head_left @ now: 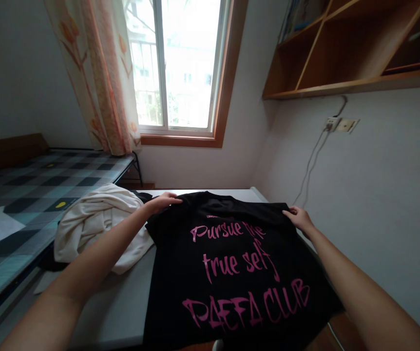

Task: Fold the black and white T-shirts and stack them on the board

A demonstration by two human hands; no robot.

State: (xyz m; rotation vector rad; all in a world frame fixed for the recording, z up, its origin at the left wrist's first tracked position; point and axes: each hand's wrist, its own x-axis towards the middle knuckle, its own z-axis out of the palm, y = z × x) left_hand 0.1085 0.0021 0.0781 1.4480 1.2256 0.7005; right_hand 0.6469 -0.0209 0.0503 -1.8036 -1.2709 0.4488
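Observation:
A black T-shirt (232, 282) with pink lettering is spread out in front of me, its neckline at the far side. My left hand (164, 201) is closed on the shirt's left shoulder area, the fingers pinching the cloth. At the opposite shoulder, my right hand (299, 218) pinches the fabric between thumb and fingers. The shirt's lower part hangs past the table's near edge. Beside my left forearm a crumpled cream-white cloth (85, 219) lies in a heap, partly hidden by the arm.
A white table (118, 312) lies under the shirt. To the left stands a bed (96, 170) with a checked cover. Wooden shelves (341, 58) hang on the right wall, above a socket (332, 123) with cables. A window (184, 68) and curtain (102, 73) are ahead.

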